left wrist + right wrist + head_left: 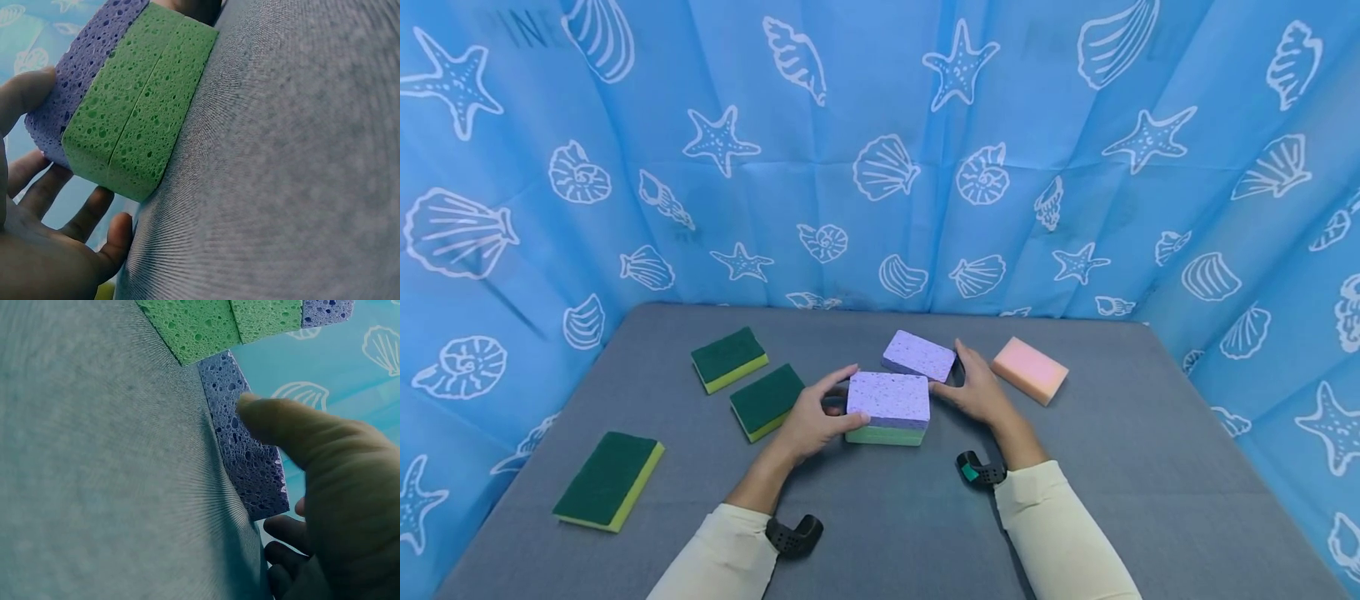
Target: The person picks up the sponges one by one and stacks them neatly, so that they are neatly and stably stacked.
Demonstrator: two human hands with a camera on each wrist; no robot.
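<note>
Sponge stack (887, 408): purple sponge on top of two green ones, sitting on the grey counter (1112, 500) directly between the hands.

Head view: left hand (812, 421) cups the stack's left end, thumb across the far edge, fingers curled round the near side, a steadying hold that keeps the layers square. Right hand (976, 390) lies just right of the stack, thumb toward a second purple sponge (919, 356) that rests beyond it, touching or nearly so. A pink sponge (1030, 370) sits further right of that hand. Three green-and-yellow scouring pads (729, 358) (767, 401) (608, 480) lie well to the left of the left hand.

Left wrist view: two green sponges (140, 103) flat on the counter, purple layer above; thumb (25, 94) presses the purple end, fingers spread loosely below it.

Right wrist view: thumb tip (259, 415) presses the side of the second purple sponge (247, 456), which lies flat; other fingers curl beneath, whether they touch it I cannot tell.
</note>
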